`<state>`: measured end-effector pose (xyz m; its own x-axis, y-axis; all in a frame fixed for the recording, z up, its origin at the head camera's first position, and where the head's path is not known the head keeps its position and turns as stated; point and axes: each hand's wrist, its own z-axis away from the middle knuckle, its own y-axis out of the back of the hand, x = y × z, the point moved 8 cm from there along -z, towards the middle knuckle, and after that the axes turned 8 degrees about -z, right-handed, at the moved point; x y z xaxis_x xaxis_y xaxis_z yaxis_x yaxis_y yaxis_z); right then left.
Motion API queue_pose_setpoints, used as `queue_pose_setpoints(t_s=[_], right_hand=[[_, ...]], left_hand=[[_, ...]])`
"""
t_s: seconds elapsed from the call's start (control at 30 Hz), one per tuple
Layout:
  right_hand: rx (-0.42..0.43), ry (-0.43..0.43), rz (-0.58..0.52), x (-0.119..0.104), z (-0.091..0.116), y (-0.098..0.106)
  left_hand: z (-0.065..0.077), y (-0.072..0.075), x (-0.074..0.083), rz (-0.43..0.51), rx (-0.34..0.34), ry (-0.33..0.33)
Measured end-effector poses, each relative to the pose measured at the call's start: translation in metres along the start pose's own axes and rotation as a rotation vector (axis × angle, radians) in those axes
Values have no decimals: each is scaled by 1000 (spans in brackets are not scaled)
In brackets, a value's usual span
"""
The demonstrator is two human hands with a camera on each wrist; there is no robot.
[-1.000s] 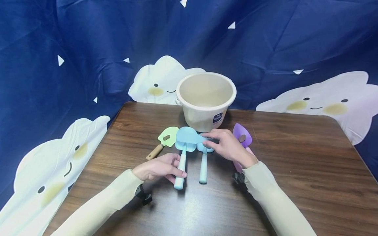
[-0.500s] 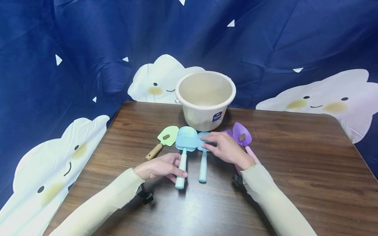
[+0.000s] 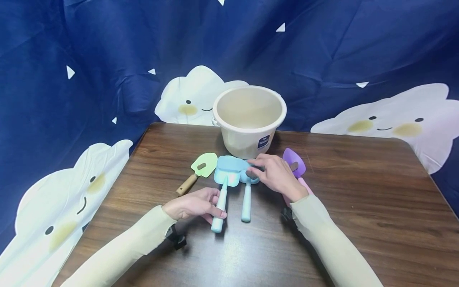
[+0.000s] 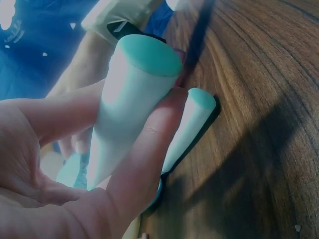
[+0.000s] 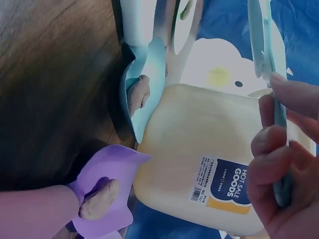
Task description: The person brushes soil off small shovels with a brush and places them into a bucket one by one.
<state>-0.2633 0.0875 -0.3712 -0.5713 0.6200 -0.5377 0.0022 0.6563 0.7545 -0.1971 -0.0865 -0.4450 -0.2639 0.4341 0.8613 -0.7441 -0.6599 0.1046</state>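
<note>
In the head view, my left hand (image 3: 195, 205) grips the pale handle of a light-blue shovel (image 3: 227, 177), thumb on one side and fingers on the other. Its handle end (image 4: 134, 94) fills the middle of the left wrist view. My right hand (image 3: 274, 173) pinches the slim stem of a smaller light-blue scoop (image 3: 231, 162), whose head overlaps the shovel's blade. Fingers and stem show at the right of the right wrist view. Between the hands a second blue shovel (image 3: 246, 203) lies on the table, a brown lump (image 5: 139, 94) in its head.
A cream bucket (image 3: 240, 141) stands behind the tools. Left of the hands lies a green shovel (image 3: 209, 159) with a wooden handle and a brown lump. To the right, partly behind my right hand, is a purple shovel (image 3: 300, 170) with a pink handle, also bearing a lump.
My right hand has moved slightly, tilting the smaller scoop over the blade; its head now sits nearer the blade's far edge. My left hand keeps its grip almost in place.
</note>
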Motion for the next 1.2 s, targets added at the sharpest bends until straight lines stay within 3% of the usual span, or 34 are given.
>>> queue_pose_setpoints(t_s=[0.5, 0.73, 0.9, 1.2], right_hand=[[127, 21, 60, 1, -3, 8], [150, 1, -1, 3, -4, 12], [99, 24, -58, -1, -1, 11], [-87, 101, -132, -17, 6, -4]], left_hand=[[-1, 1, -4, 4, -2, 25], [-2, 3, -7, 9, 7, 30], [-2, 5, -5, 0, 17, 7], [-3, 6, -2, 6, 25, 9]])
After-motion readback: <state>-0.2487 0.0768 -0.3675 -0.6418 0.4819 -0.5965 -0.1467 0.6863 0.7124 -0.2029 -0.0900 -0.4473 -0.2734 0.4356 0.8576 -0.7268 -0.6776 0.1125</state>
